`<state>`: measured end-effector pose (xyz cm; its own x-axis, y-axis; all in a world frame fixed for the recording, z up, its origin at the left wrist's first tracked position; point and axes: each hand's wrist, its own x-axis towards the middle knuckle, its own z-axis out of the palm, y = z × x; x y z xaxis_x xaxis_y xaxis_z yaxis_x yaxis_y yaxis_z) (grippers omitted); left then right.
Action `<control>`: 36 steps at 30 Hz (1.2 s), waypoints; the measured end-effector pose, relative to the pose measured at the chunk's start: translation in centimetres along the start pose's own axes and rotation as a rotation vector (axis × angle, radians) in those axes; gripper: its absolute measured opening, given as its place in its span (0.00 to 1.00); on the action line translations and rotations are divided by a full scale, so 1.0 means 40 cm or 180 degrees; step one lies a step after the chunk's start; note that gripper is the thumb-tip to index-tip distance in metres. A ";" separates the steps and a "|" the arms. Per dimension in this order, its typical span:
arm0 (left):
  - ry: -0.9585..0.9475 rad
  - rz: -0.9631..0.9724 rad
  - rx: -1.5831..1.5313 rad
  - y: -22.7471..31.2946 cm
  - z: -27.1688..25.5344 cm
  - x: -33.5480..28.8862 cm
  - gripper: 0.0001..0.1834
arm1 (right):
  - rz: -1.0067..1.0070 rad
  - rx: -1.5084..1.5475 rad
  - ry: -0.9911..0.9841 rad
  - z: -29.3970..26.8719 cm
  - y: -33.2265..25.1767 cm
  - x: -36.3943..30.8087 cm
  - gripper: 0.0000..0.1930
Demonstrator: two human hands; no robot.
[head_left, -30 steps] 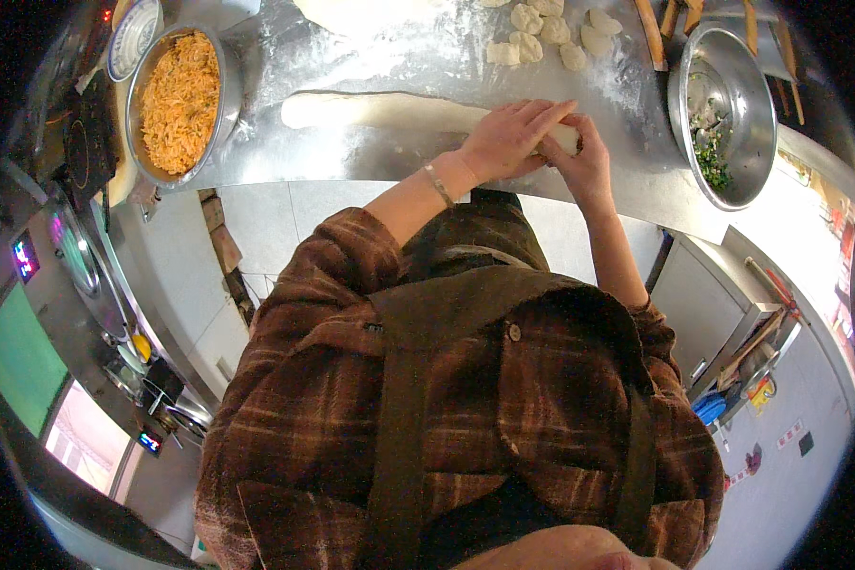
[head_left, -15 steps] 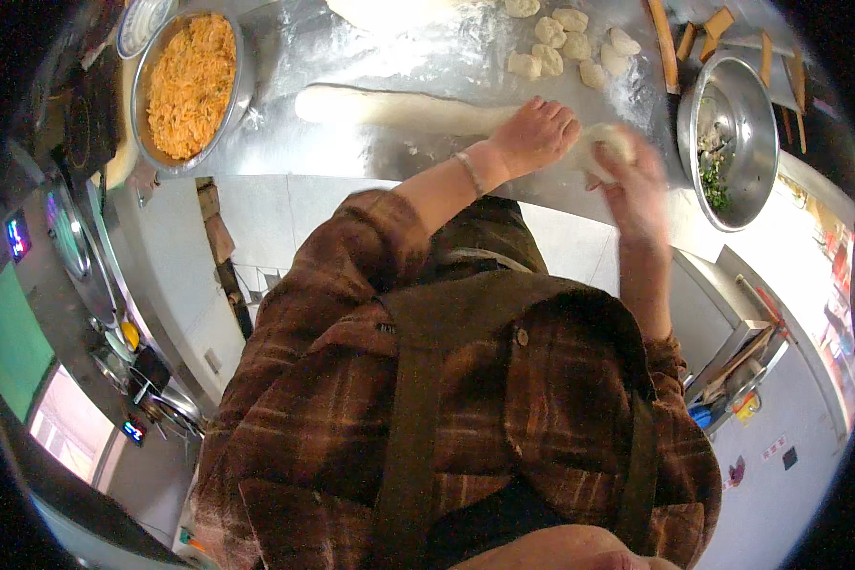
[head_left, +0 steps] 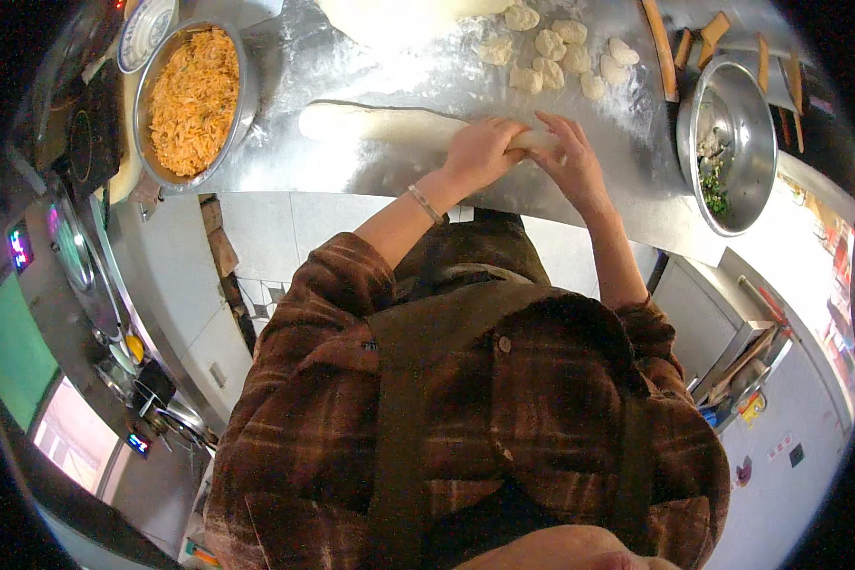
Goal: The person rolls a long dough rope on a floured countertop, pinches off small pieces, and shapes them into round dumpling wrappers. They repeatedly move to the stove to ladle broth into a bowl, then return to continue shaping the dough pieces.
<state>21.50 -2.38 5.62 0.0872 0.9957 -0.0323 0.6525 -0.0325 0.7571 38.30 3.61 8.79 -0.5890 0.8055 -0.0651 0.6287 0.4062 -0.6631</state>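
Observation:
A long pale rope of dough (head_left: 380,123) lies across the steel worktop, its right end raised slightly at my hands. My left hand (head_left: 484,152) is closed over the rope near that end, palm down. My right hand (head_left: 575,171) has its thumb and fingers around the dough tip that sticks out past my left hand; the exact finger contact is partly hidden. Beyond my hands lie several small dough pieces (head_left: 549,44), loosely grouped on the floured surface. A larger pale sheet of dough (head_left: 399,21) lies at the far edge of the view.
A steel bowl of orange shredded filling (head_left: 195,104) stands at the left, with a patterned bowl (head_left: 146,33) behind it. At the right are a steel bowl (head_left: 746,142) with chopped greens inside and several wooden strips (head_left: 661,47). The worktop's front edge runs just before my body.
My right hand has let go of a dough piece, which now lies at the left of the group, and has come left to the rope's end. My left hand has moved slightly left and nearer.

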 end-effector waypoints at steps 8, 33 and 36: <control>-0.0624 0.0051 -0.1275 0.066 -0.019 0.031 0.26 | 0.1049 0.0755 0.0624 -0.037 0.007 -0.064 0.16; -0.0183 0.1359 0.1486 0.050 0.142 0.037 0.16 | 0.0454 0.2096 0.1371 -0.331 -0.166 -0.031 0.15; -0.0089 0.1177 0.1183 0.016 0.100 0.009 0.20 | 0.0216 0.0626 0.1310 -0.201 -0.067 0.022 0.22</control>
<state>24.95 -2.38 3.50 0.3789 0.9093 0.1721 0.7969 -0.4151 0.4389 40.16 6.71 16.50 -0.2742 0.9479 0.1620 0.5271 0.2890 -0.7991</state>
